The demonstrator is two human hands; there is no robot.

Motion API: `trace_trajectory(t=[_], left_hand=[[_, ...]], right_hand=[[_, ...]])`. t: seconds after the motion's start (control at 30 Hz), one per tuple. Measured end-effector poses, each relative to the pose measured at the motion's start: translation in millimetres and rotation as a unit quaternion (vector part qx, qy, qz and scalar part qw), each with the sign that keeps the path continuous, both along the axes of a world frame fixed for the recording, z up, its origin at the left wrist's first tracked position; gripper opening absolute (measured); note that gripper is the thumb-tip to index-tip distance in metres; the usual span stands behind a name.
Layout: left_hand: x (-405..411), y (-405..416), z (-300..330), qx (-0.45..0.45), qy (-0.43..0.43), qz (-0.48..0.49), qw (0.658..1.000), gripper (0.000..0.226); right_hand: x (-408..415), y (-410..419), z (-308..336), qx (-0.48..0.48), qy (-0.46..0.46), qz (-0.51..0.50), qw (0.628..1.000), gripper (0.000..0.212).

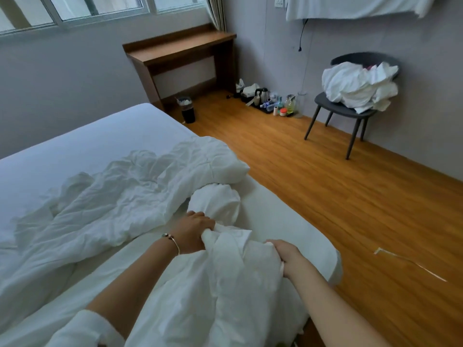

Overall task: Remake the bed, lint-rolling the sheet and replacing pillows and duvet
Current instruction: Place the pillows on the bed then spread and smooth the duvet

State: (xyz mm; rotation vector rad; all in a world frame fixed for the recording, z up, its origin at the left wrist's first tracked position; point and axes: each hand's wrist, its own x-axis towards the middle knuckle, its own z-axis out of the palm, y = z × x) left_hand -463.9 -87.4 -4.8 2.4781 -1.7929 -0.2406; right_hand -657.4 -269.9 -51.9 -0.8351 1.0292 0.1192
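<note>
1. Step in hand, as I read it: the duvet. You are hauling it back onto the bed, not yet spreading it.
2. Left hand, bracelet at the wrist, clamps a bunched fold at 6 o'clock. Right hand grips another handful just beside it, toward 5 o'clock. The hands are apart, with cloth between them.
3. The duvet lies crumpled from 9 o'clock across to centre, soft, puffy and deeply creased. One rolled lump sits just above your left hand.
4. The sheet shows taut, smooth and matte white toward 10 o'clock.
5. Next move likely calls for finding a true corner or edge, since you hold bunches, then lifting and flinging toward 10 o'clock.
6. A chair at 2 o'clock carries a heap of white linen, limp and rumpled. I cannot tell if pillows are among it.
7. The floor is glossy wood plank.
</note>
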Motion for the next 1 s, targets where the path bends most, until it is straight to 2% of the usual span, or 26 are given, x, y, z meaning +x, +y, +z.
trace_trajectory(t=[0.03, 0.1, 0.13, 0.2, 0.23, 0.3, 0.43, 0.47, 0.57, 0.63, 0.67, 0.73, 0.77, 0.83, 0.9, 1.0], left_hand=[[-3, -8, 2, 0.086, 0.031, 0.037, 0.995, 0.031], [-8, -27, 6, 0.227, 0.126, 0.077, 0.963, 0.047], [-9, -38, 8, 0.269, 0.209, 0.102, 0.935, 0.051], [-15, -61, 12, 0.324, 0.36, 0.141, 0.863, 0.049], [-20, -73, 9, 0.336, 0.39, 0.159, 0.843, 0.048], [-35, -95, 0, 0.384, 0.352, 0.184, 0.833, 0.057], [-89, -95, -61, 0.437, 0.162, 0.08, 0.881, 0.072], [-102, -83, -79, 0.446, 0.123, 0.059, 0.884, 0.076], [-122, -42, -129, 0.438, 0.026, 0.03, 0.898, 0.081], [-120, -29, -146, 0.408, 0.03, 0.036, 0.912, 0.073], [-117, -30, -146, 0.392, 0.06, 0.041, 0.917, 0.064], [-105, -47, -144, 0.338, 0.102, 0.051, 0.934, 0.046], [-97, -61, -143, 0.295, 0.096, 0.056, 0.949, 0.04], [-78, -92, -137, 0.219, 0.056, 0.053, 0.973, 0.034], [-64, -119, -137, 0.185, 0.014, 0.026, 0.982, 0.046], [-53, -149, -144, 0.233, -0.018, -0.01, 0.972, 0.072]], right_hand=[[-8, -2, 4, -0.019, 0.013, -0.009, 1.0, 0.038], [-20, -5, 7, -0.055, 0.007, -0.033, 0.998, 0.015], [-24, -7, 6, -0.095, 0.004, -0.035, 0.995, 0.019], [-36, -10, 4, -0.23, 0.006, 0.018, 0.973, 0.049], [-43, -8, 6, -0.311, 0.014, 0.057, 0.948, 0.058], [-57, -3, 1, -0.406, 0.035, 0.137, 0.903, 0.072], [-88, 13, -35, -0.418, 0.15, 0.248, 0.861, 0.098], [-95, 15, -48, -0.399, 0.174, 0.271, 0.859, 0.1], [-109, 14, -86, -0.276, 0.214, 0.308, 0.885, 0.099], [-114, 10, -107, -0.223, 0.22, 0.293, 0.903, 0.093], [-114, 8, -115, -0.229, 0.219, 0.279, 0.906, 0.087], [-108, 3, -130, -0.299, 0.225, 0.238, 0.896, 0.074], [-101, -2, -135, -0.352, 0.232, 0.217, 0.88, 0.073], [-81, -16, -134, -0.431, 0.24, 0.192, 0.849, 0.083], [-64, -28, -132, -0.452, 0.246, 0.219, 0.829, 0.1], [-54, -37, -144, -0.442, 0.248, 0.287, 0.813, 0.121]])
